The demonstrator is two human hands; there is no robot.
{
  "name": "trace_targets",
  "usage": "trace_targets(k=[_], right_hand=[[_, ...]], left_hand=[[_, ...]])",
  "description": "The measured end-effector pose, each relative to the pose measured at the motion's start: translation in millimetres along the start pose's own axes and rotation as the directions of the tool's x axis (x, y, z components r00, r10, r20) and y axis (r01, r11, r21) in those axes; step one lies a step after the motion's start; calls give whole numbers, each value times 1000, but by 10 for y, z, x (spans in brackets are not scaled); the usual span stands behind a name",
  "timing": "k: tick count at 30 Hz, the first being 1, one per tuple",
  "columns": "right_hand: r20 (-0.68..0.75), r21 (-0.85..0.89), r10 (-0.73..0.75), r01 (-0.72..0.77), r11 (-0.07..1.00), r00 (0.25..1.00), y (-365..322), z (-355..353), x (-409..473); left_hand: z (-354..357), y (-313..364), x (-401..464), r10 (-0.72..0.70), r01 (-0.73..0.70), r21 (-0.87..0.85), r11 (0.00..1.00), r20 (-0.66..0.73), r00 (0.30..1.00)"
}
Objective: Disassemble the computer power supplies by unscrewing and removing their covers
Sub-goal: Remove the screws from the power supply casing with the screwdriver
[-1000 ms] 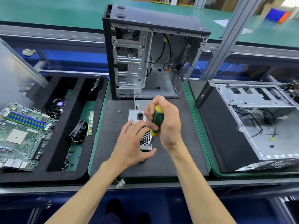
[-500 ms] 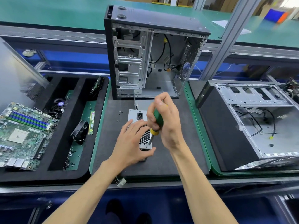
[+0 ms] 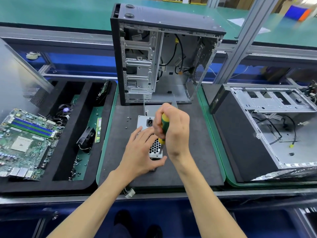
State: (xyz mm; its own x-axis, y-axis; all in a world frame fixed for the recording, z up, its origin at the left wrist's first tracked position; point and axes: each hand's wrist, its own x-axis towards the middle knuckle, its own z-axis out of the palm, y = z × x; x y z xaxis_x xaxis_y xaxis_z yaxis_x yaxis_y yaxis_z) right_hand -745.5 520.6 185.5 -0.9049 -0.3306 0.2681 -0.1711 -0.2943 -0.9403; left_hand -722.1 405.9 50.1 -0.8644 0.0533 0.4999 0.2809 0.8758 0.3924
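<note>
Right hand (image 3: 173, 127) grasps a green-and-yellow screwdriver (image 3: 163, 129), tip on the power supply (image 3: 155, 149) below it; left hand (image 3: 142, 152), fingers relaxed, steadies the unit beside it.

Much of the power supply (image 3: 143, 122) is covered by the left hand (image 3: 141, 152) and the right hand (image 3: 173, 128); only its socket end and a patch of honeycomb grille are seen. The screw under the screwdriver (image 3: 162, 133) tip is too small to be made out. At 3 o'clock, the lying computer case (image 3: 267, 127) is cut off by the frame edge. At 9 o'clock, the motherboard (image 3: 25, 143) is clipped likewise.
</note>
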Motion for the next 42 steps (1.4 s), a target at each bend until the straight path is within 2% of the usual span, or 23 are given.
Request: trace_targets(k=[3,5,8,11,14,19,23,28,31,35,37,40,42], right_hand=[[247,38,77,-89,995,966,-21,-71,77],[305,61,81,-104,993,949,-15,-103,77],[219,68,57,-74,995,974,13,-100,39],[29,29,51,-52,998,998,32,-45,2],[-154,-7,30,-32,999,988,18,-52,-18],[-201,10,24,-22,1000,979,-35,-89,-41],[-99,31,-11,14,999,995,-37,-57,-34],[237,72,36,-54,996,971,-43,-55,-28],[288,71,20,-42,997,957,-29,-92,-57],[183,27,17,-22,999,983,42,-75,-79],[61,-46,31,-29,999,998,81,-17,-94],[-178,-142,-82,57,988,981,126,56,-157],[-252,-160,-142,104,982,957,145,78,-216]], left_hand=[[-12,-13,-17,3,-2,15,1000,-42,999],[-16,-11,-21,8,-7,20,1000,-47,999],[-26,6,-4,-5,5,-1,1000,-22,1000],[-37,2,2,-19,19,-8,1000,28,999],[-44,-4,-10,-17,17,-18,1000,32,999],[-38,-13,-23,-10,10,-18,1000,13,1000],[-33,-13,-11,0,0,-11,1000,1,1000],[-50,9,-20,-33,33,13,999,-9,999],[-62,19,-22,-47,47,27,999,15,999],[-43,7,2,-42,41,28,999,44,998],[-31,-15,9,-44,43,27,999,71,996],[-13,-36,10,-63,59,38,998,106,992],[3,-43,5,-75,70,47,996,115,991]])
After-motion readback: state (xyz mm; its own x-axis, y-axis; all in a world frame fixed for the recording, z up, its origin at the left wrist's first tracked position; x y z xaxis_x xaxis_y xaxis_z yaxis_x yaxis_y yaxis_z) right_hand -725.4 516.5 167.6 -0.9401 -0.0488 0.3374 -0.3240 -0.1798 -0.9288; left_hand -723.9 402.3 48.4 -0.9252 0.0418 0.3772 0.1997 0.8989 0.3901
